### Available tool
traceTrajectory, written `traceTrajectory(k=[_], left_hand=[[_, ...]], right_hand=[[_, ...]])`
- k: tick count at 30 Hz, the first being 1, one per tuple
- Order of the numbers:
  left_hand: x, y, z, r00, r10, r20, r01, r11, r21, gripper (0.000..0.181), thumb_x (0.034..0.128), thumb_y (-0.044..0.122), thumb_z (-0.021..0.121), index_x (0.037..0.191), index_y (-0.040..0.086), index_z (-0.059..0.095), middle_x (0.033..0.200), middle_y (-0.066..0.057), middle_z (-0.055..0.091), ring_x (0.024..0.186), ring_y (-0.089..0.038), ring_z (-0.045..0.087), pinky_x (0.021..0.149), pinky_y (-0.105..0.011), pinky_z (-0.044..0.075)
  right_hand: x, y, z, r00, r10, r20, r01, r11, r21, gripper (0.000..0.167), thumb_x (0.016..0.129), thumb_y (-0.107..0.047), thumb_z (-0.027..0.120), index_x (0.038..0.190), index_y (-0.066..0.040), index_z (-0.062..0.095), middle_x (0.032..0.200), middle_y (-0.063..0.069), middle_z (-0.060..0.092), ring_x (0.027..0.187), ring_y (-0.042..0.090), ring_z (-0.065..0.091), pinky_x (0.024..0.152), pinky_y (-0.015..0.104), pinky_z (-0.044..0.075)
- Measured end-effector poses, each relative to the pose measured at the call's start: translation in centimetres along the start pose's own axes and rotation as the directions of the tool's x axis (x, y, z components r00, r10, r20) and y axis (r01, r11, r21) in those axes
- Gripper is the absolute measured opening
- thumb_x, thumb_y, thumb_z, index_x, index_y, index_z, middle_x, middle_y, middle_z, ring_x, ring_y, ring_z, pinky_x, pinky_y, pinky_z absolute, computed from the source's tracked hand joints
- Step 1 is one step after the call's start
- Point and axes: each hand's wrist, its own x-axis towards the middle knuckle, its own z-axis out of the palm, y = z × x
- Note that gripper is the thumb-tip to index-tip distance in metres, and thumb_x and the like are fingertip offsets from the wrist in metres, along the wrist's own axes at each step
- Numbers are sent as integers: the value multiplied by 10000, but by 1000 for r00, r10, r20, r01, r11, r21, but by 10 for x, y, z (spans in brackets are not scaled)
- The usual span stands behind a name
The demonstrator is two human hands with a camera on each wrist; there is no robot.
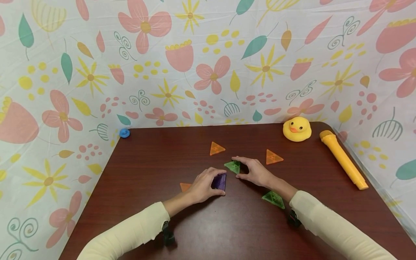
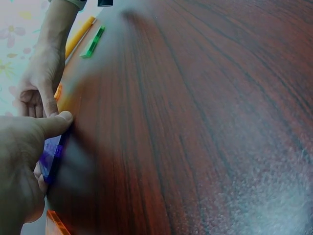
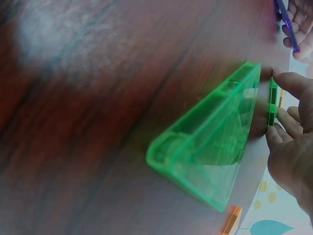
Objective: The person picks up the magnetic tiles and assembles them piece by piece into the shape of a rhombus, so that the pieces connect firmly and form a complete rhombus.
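Note:
My left hand (image 1: 204,186) holds a purple translucent triangle magnetic tile (image 1: 220,181) between thumb and fingers, near the middle of the table. The left wrist view shows the same purple tile (image 2: 50,155) tilted, the thumb along its top corner. To the right, my right hand (image 1: 256,172) grips a green triangle tile (image 1: 232,166) by its edges; in the right wrist view this tile (image 3: 273,103) appears nearly edge-on between thumb and fingers. The two tiles are a small gap apart. A second green triangle tile (image 1: 274,199) lies under the right forearm.
Two orange triangle tiles lie farther back, one at centre (image 1: 216,148) and one right (image 1: 273,157). Another orange tile (image 1: 185,187) is partly hidden behind the left hand. A yellow duck (image 1: 297,129), a yellow toy microphone (image 1: 344,160) and a small blue duck (image 1: 124,133) stand near the table's edges.

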Motion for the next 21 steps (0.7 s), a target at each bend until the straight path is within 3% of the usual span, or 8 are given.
traceTrajectory(k=[13, 21], left_hand=[[-1, -5, 0, 999, 18, -44, -21, 997, -69, 696, 866, 262, 917, 1481, 172, 605, 1315, -26, 683, 1146, -207, 633, 962, -443, 532], [0, -8, 0, 996, 43, -74, -52, 990, -131, 630, 879, 175, 898, 1445, 144, 624, 1242, -32, 719, 1088, -181, 686, 911, -322, 573]], right_hand=[[0, -3, 2, 1000, -1, 23, 1, 1000, -5, 700, 906, -59, 856, 1524, 22, 537, 1520, 251, 554, 1391, 417, 540, 1075, 581, 488], [0, -4, 3, 999, -6, 32, 6, 1000, -5, 729, 899, -49, 859, 1542, 10, 521, 1528, 236, 552, 1388, 409, 545, 1062, 564, 504]])
